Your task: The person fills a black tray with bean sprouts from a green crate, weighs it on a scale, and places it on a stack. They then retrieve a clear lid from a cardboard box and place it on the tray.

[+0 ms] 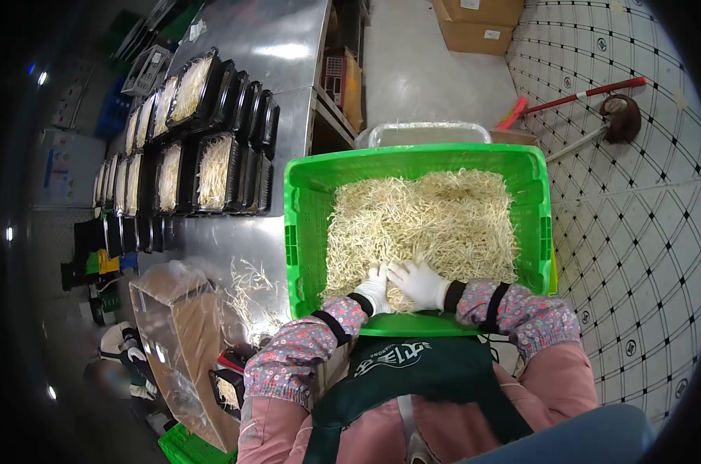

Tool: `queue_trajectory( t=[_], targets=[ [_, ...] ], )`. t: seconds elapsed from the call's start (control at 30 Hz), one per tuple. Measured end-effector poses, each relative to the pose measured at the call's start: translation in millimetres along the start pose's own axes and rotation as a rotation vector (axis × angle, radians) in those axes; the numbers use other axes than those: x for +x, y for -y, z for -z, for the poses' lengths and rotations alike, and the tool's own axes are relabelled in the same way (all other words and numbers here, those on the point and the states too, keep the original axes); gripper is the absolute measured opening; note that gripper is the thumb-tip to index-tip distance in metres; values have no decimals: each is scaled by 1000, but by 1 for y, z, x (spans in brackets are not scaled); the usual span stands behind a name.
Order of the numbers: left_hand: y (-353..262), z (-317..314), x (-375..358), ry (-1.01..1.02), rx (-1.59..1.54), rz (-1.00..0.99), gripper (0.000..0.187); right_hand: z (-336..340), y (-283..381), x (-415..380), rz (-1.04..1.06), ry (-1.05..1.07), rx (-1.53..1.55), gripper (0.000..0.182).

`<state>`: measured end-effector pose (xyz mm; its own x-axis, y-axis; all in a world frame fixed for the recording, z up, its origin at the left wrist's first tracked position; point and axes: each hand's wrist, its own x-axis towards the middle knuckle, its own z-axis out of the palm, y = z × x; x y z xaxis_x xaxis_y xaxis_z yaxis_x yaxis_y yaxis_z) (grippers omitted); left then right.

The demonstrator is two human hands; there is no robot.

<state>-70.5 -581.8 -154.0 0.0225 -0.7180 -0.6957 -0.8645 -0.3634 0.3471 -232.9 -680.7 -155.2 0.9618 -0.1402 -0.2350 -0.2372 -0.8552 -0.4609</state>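
Both gloved hands are pressed low into the pile near the lower middle of the frame, side by side with fingertips close together. The left hand [374,289] points its fingers upward, held near one another, while the right hand [420,286] slants toward the upper left, its fingers stretched out and slightly parted; both touch the bean sprouts [424,216], but the undersides are hidden, so I cannot tell whether either has closed on any strands. The gloves are white, with black cuffs at the wrists below them. The sprouts lie at the centre of the frame as a thick, tangled mat of thin, pale, curling threads, filling the bottom of a bright green plastic crate [412,157], rectangular, with perforated walls and a broad rim. Floral fabric sleeves [292,357] with black bands cover the forearms, above a dark green apron [389,357] with white lettering. At upper left, a smooth, shiny metal table [246,236] carries glossy black trays [228,89] of straight pale sprouts, stacked in rows. Stray sprouts [250,298] straggle over its lower end, beside a brown cardboard box [197,332] loosely draped in crinkled clear plastic.
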Motion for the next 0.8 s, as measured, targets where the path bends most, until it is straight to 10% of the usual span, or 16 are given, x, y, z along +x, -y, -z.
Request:
queue_trajectory(
  t=[0.17, 0.23, 0.43, 0.47, 0.6, 0.8],
  targets=[
    [38, 21, 0, -11, -78, -246, 40, 14, -32, -19, -65, -177, 361, 30],
    [54, 34, -9, -11, 31, -239, 51, 46, -51, -50, -270, -139, 378, 32],
    [30, 53, -22, 97, 242, -67, 118, 58, -98, -70, -709, -11, 64, 110],
    [34, 44, -14, 88, 175, -73, 125, 53, -93, -62, -715, -35, 50, 99],
    [75, 11, 15, 42, 133, -271, 51, 15, -67, -36, -495, -140, 157, 68],
    [55, 72, -17, 74, 27, -286, 79, 39, -13, -9, -161, -81, 424, 63]
  ],
)
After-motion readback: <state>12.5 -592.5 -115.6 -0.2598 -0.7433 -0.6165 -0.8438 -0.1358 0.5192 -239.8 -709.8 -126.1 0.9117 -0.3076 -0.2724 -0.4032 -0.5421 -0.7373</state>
